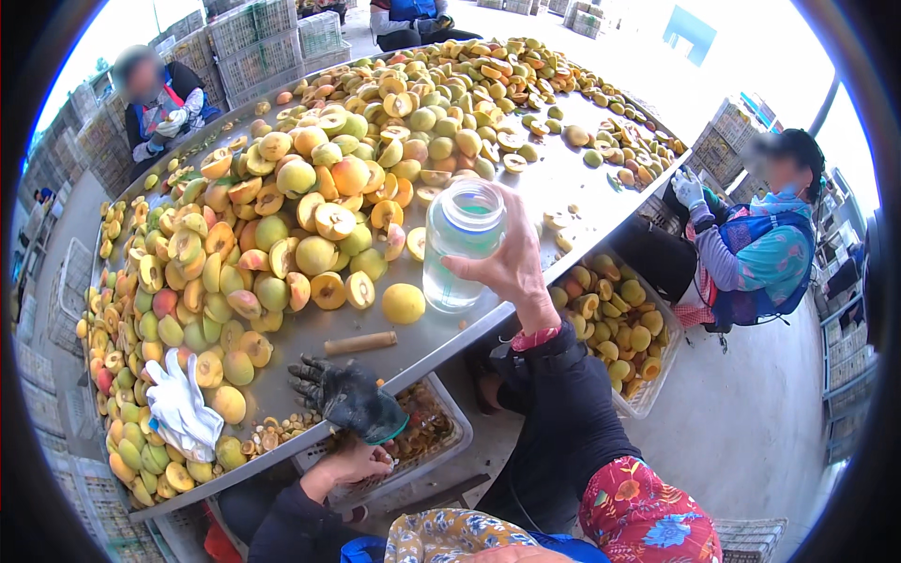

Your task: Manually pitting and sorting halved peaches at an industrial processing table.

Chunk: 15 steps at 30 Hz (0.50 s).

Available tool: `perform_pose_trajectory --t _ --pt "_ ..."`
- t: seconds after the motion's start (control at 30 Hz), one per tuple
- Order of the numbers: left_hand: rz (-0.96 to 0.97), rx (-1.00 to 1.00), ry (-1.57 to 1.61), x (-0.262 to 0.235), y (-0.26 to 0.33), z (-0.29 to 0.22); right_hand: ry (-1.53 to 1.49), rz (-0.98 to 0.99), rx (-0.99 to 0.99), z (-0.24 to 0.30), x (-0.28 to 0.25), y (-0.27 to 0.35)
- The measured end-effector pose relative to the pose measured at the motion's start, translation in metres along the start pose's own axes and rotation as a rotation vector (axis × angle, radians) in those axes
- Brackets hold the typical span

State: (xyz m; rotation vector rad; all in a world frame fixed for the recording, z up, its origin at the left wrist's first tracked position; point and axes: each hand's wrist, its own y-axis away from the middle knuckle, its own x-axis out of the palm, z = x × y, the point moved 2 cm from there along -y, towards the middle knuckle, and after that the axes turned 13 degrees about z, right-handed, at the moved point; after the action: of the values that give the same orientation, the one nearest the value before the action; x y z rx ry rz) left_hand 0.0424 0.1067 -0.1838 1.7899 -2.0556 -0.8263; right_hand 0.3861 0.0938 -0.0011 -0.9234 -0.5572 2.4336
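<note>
My right hand [511, 246] is wrapped round a clear, open-mouthed jar [460, 267] with clear liquid in it, at the metal table's near edge. My left hand [355, 464] is below that edge with fingers curled; whatever is in them, if anything, is hidden. Just above it a dark rubber glove [347, 398] with a teal cuff lies over the edge. Left of the jar sits a whole yellow fruit [404, 303], like an apricot or peach. A short wooden stick or handle [360, 343] lies between fruit and glove. A white glove [184, 403] rests on fruit at the left.
Halved and whole fruits [319, 188] are heaped across the metal table [601, 208]. Under its edge stand a crate of pits and scraps [427, 422] and a crate of fruit [619, 319]. A person [760, 235] sits at the right, others at the far side. Stacked crates [253, 47] stand behind.
</note>
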Motion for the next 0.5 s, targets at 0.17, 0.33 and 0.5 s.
perform_pose_trajectory --t 0.17,0.33,0.5 --pt "-0.138 -0.087 -0.082 -0.011 0.005 0.010 0.209 -0.108 -0.030 0.019 0.004 0.012" --pt "-0.084 -0.126 -0.219 -0.012 0.006 0.010 0.241 -0.158 -0.170 0.049 0.010 0.007" --pt "-0.119 -0.074 -0.176 -0.010 0.007 0.015 0.246 -0.205 -0.441 0.095 0.002 0.013"
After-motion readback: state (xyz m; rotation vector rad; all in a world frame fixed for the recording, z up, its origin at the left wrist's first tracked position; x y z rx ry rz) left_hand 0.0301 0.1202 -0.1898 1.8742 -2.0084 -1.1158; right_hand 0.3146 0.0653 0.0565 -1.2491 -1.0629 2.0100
